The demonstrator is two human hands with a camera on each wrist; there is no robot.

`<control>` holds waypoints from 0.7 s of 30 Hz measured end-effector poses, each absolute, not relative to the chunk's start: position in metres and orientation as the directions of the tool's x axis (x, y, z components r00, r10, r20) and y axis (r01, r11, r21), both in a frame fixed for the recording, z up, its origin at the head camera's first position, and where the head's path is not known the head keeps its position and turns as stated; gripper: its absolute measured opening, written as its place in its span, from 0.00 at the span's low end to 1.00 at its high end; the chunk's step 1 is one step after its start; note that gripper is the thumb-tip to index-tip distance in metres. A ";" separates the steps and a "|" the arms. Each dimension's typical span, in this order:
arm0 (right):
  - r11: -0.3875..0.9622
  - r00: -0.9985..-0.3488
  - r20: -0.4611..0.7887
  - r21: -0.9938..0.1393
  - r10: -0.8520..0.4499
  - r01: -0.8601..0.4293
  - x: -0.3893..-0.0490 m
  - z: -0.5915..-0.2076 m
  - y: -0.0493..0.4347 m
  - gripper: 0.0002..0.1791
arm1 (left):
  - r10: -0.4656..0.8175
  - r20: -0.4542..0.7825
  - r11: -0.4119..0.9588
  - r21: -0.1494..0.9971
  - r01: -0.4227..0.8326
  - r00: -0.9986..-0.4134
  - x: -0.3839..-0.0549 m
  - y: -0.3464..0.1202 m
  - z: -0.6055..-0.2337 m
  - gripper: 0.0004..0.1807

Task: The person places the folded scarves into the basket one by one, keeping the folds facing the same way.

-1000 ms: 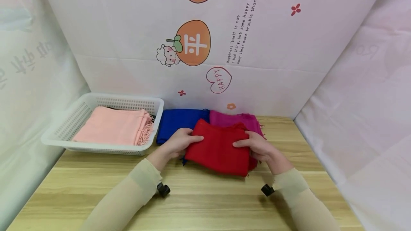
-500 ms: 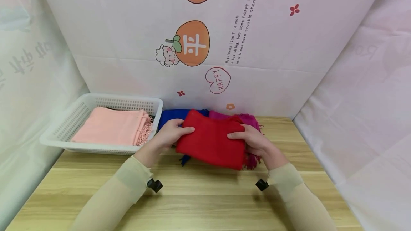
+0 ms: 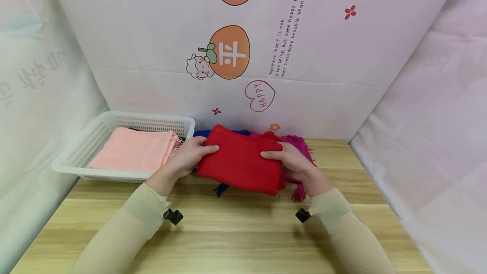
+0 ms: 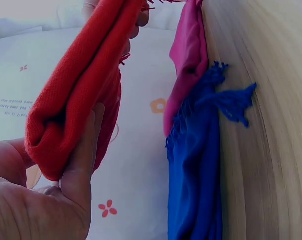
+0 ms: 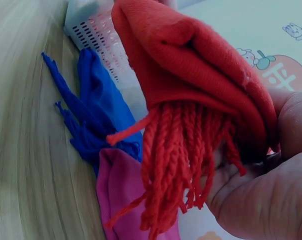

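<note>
A folded red scarf point(image 3: 239, 162) is held up between my two hands, above the table. My left hand point(image 3: 187, 155) pinches its left side, thumb on top and fingers beneath. The opposite side is gripped by my right hand point(image 3: 294, 160) in the same way. Twisted red fringe point(image 5: 176, 155) hangs down near the right hand in the right wrist view. Below and behind the red one lie a folded blue scarf point(image 4: 196, 165) and a folded magenta scarf point(image 4: 188, 50), both on the table. In the head view the red scarf hides much of them.
To the left stands a white perforated basket point(image 3: 61, 165) with a folded pink scarf point(image 3: 131, 149) in it. Something dark shows beneath the pink one. The wooden table point(image 3: 243, 231) meets a white printed backdrop point(image 3: 316, 109) at the back, with white sheets on both sides.
Both hands have carried the red scarf to the left and slightly away from me, toward the basket. More of the magenta scarf's fringe now shows at the right.
</note>
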State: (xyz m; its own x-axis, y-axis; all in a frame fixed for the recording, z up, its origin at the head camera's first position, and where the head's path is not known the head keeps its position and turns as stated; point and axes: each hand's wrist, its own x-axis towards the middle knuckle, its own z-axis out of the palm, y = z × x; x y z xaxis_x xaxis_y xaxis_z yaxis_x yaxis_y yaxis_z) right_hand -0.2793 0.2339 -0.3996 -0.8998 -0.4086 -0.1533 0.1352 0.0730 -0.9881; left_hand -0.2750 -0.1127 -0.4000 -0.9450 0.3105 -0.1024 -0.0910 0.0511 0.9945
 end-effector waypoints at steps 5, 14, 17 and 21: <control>0.056 -0.900 -0.140 -0.990 -0.413 0.128 -0.281 -0.397 0.223 0.28 | 0.297 -0.096 0.074 0.994 -0.077 -0.950 -0.272 -0.122 -0.395 0.23; 0.035 -0.887 -0.105 -0.994 -0.450 0.099 -0.283 -0.395 0.205 0.27 | 0.278 -0.091 0.075 0.995 -0.073 -0.956 -0.266 -0.141 -0.385 0.25; 0.032 -0.880 -0.110 -0.994 -0.462 0.107 -0.286 -0.394 0.196 0.27 | 0.285 -0.083 0.077 0.995 -0.063 -0.955 -0.268 -0.151 -0.383 0.25; 0.028 -0.878 -0.118 -0.993 -0.464 0.118 -0.290 -0.392 0.183 0.27 | 0.268 -0.085 0.126 0.991 -0.053 -0.960 -0.269 -0.165 -0.381 0.26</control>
State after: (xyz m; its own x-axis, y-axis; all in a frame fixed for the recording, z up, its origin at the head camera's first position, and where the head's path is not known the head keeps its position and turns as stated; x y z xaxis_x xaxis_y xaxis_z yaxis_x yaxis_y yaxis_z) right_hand -0.2899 0.1833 -0.3920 -0.8778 -0.4644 -0.1175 0.1180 0.0282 -0.9926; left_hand -0.2686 -0.1654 -0.3808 -0.9596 0.2681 -0.0852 -0.0528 0.1258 0.9906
